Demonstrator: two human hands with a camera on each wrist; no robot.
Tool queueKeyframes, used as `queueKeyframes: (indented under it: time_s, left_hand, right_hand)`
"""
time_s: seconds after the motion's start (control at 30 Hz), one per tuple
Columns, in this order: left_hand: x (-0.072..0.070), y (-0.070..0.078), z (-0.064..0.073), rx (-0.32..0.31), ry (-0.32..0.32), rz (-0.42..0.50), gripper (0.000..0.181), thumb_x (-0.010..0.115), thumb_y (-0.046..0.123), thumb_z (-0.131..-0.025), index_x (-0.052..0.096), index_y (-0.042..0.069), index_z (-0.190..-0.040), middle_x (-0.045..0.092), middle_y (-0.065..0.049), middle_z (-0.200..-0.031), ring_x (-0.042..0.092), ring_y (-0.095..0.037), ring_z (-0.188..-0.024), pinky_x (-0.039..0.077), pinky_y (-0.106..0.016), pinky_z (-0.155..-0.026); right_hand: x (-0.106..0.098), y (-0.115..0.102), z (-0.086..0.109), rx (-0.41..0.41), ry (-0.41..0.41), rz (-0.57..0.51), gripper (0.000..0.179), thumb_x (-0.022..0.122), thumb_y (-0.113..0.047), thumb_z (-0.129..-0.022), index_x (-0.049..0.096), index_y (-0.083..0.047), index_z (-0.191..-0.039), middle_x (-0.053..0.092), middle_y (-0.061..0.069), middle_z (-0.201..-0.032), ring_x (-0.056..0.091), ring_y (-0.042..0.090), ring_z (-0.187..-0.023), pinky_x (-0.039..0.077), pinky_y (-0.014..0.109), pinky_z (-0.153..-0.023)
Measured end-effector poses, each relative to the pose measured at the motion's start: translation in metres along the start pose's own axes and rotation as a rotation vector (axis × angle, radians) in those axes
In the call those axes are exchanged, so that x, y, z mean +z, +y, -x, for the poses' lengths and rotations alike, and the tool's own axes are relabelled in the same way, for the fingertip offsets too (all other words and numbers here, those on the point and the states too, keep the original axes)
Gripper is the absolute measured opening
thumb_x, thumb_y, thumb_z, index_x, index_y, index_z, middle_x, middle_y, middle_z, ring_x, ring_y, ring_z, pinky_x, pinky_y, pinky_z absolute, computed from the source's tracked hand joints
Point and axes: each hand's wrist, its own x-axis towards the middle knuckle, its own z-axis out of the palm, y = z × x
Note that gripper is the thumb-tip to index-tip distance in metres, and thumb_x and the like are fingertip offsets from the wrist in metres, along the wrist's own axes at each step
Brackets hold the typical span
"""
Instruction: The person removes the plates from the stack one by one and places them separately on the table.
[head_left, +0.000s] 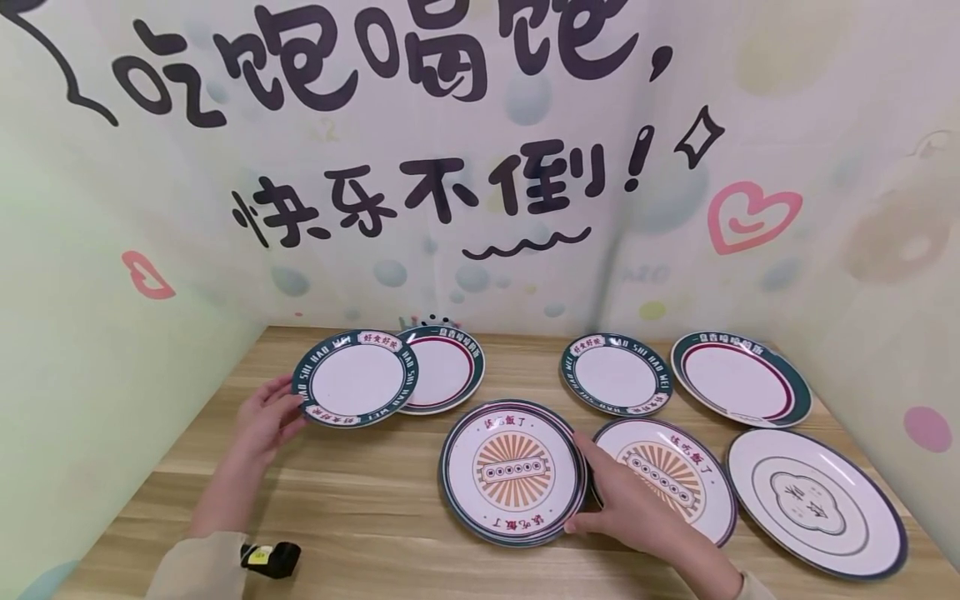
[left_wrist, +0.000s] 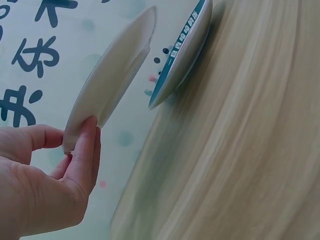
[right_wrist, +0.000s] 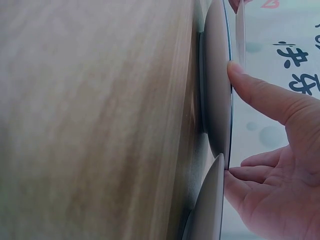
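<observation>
My left hand (head_left: pixel 266 421) pinches the left edge of a green-rimmed plate (head_left: pixel 358 385) bearing white lettering. In the left wrist view this plate is raised and tilted, thumb on one face and fingers on the other. Behind it, partly covered, lies a green-rimmed plate with a red inner ring (head_left: pixel 442 375). My right hand (head_left: pixel 626 500) spans the right edge of a plate with an orange sunburst (head_left: pixel 513 471). Its thumb touches the rim in the right wrist view, with fingers at the rim further along. A second sunburst plate (head_left: pixel 701 475) lies partly hidden beneath that hand.
On the right of the wooden table (head_left: pixel 352 508) lie a smaller green-lettered plate (head_left: pixel 618 375), a red-ringed green plate (head_left: pixel 738 379) and a large white plate with a grey emblem (head_left: pixel 817 500). A printed wall hanging (head_left: pixel 450 283) rises behind the table's far edge.
</observation>
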Motion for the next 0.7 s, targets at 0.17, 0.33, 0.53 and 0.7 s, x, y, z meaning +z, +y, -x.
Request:
queueKeyframes:
  time_s: [0.17,0.33,0.53,0.7]
  left_hand:
    - [-0.0033,0.0006,-0.0018,-0.006,0.028,0.028,0.039,0.054,0.005,-0.099,0.047,0.03,-0.129,0.058,0.023,-0.096,0.064,0.002,-0.081,0.059,-0.016,-0.073]
    - [-0.0063,0.0004,-0.0043,-0.013,0.058,0.058,0.035,0.054,0.003,-0.099,0.049,0.032,-0.119,0.058,0.023,-0.094,0.064,0.002,-0.079,0.059,-0.016,-0.072]
    - [-0.0088,0.0004,-0.0077,-0.036,0.098,0.099,0.036,0.054,0.002,-0.098,0.049,0.033,-0.116,0.057,0.02,-0.098,0.064,0.002,-0.077,0.059,-0.016,-0.072]
    - [-0.0087,0.0011,-0.0098,-0.042,0.137,0.121,0.036,0.053,0.001,-0.098,0.048,0.032,-0.116,0.053,0.016,-0.104,0.064,0.002,-0.077,0.059,-0.016,-0.073]
  right_hand:
    - [-0.0001,-0.0002,0.0,0.008,-0.003,-0.003,0.112,0.089,-0.039,-0.069,0.03,0.001,-0.154,0.038,0.023,-0.156,0.04,0.039,-0.143,0.034,0.053,-0.117]
    - [0.0006,-0.0003,-0.0006,0.016,-0.004,-0.008,0.112,0.09,-0.038,-0.068,0.029,0.001,-0.155,0.039,0.023,-0.157,0.04,0.038,-0.143,0.034,0.052,-0.117]
    - [0.0011,-0.0003,-0.0004,0.01,0.0,-0.01,0.113,0.09,-0.037,-0.068,0.029,0.001,-0.155,0.039,0.022,-0.156,0.041,0.038,-0.143,0.034,0.052,-0.117]
    - [0.0007,-0.0008,0.0003,0.006,0.002,-0.016,0.113,0.09,-0.037,-0.068,0.029,0.001,-0.155,0.039,0.023,-0.156,0.04,0.038,-0.143,0.034,0.053,-0.117]
